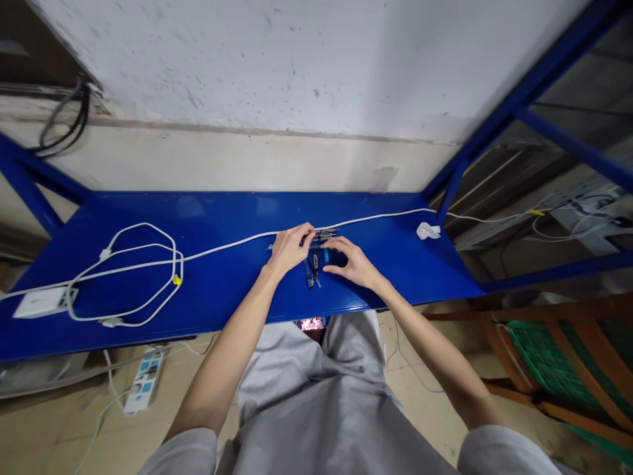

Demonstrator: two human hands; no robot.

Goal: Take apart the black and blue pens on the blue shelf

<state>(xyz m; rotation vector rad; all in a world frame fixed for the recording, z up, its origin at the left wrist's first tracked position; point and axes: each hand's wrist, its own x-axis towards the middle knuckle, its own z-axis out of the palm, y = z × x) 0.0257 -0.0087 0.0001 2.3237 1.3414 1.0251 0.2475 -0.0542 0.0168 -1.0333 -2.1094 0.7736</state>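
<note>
Before us lies the blue shelf (395,260). At its centre, our left hand (291,249) bends, and we cannot tell whether it grips. Our right hand (352,262) curves loosely, thumb and fingers parted. The slim dark pens (325,235) sit at its ten o'clock, beside the left fingertips.

2 hands (291,248), sev. pens (325,234), 1 tissue (428,231), 1 tbl (395,258)
</note>
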